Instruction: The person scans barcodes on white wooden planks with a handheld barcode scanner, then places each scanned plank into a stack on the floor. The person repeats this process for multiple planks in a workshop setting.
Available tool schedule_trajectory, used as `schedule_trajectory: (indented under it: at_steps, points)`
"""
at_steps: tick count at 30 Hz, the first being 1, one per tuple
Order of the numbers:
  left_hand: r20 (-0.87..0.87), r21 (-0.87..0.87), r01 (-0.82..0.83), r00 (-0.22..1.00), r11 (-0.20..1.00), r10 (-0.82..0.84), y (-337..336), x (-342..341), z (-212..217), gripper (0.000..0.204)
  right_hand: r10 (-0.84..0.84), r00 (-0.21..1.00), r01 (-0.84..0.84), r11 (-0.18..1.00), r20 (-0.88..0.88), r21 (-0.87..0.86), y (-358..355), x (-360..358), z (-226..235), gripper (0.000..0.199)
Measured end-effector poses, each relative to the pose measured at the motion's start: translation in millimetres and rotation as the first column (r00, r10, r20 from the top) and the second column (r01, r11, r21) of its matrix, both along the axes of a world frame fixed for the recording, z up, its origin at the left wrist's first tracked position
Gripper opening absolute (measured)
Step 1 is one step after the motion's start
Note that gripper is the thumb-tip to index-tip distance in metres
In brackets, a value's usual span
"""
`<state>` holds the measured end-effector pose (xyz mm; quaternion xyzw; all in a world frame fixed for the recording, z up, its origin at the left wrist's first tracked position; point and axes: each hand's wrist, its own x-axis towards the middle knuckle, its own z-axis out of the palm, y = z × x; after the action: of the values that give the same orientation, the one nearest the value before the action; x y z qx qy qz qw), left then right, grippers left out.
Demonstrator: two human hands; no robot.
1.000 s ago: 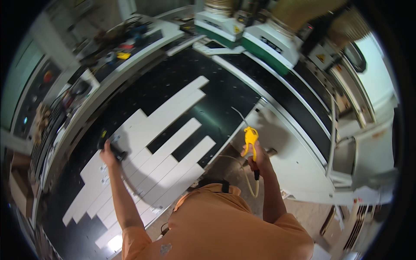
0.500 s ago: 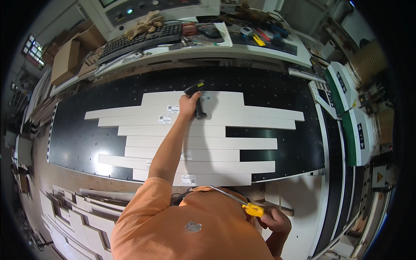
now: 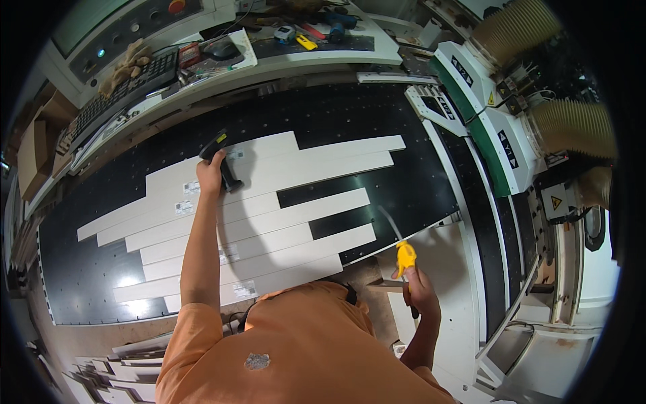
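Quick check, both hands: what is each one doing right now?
Left hand: closed around a black handheld scanner, over the white panels.
Right hand: closed around a yellow-nozzled air gun.

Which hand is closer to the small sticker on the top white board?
Left. The left hand holds a black scanner right beside the sticker; the right hand is far off, gripping a yellow tool.

The left hand (image 3: 212,174) grips a black handheld scanner (image 3: 223,161) over a label (image 3: 235,153) on the white panels (image 3: 269,222), which lie in staggered rows on the black machine bed (image 3: 417,182). The right hand (image 3: 418,289) holds a yellow air blow gun (image 3: 405,256) near the bed's front edge. Behind, a worktop (image 3: 316,57) carries a keyboard (image 3: 124,84), a computer mouse (image 3: 222,50) and hand tools.
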<state>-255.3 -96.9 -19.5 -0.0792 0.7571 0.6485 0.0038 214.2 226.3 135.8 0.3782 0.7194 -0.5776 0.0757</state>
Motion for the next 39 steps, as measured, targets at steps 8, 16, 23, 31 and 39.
schedule_trajectory:
  at_steps: [8,16,23,31,39]
  points:
    - [-0.015,-0.026,0.004,1.0,1.0,-0.004,1,-1,2,0.054,-0.512,0.716,0.696,0.584,-0.475,0.418,71,-27,-125,0.044]
    - [0.162,0.308,-0.124,0.984,0.943,0.077,-6,15,23,0.047,-0.679,0.654,0.628,0.733,-0.334,-0.26,105,-42,-333,0.04]
    - [0.178,0.298,-0.238,0.965,0.925,0.191,-12,97,23,0.04,-0.682,0.587,0.789,0.364,-0.436,0.495,231,-18,-263,0.034]
    - [0.156,0.105,-0.314,0.942,0.944,0.296,5,129,14,0.03,0.629,0.728,0.1,0.295,-0.272,0.95,201,-356,-105,0.026]
    - [0.19,0.055,-0.358,0.92,0.932,0.343,10,128,27,0.029,0.582,0.76,-0.456,0.16,0.289,0.876,148,-593,-122,0.033]
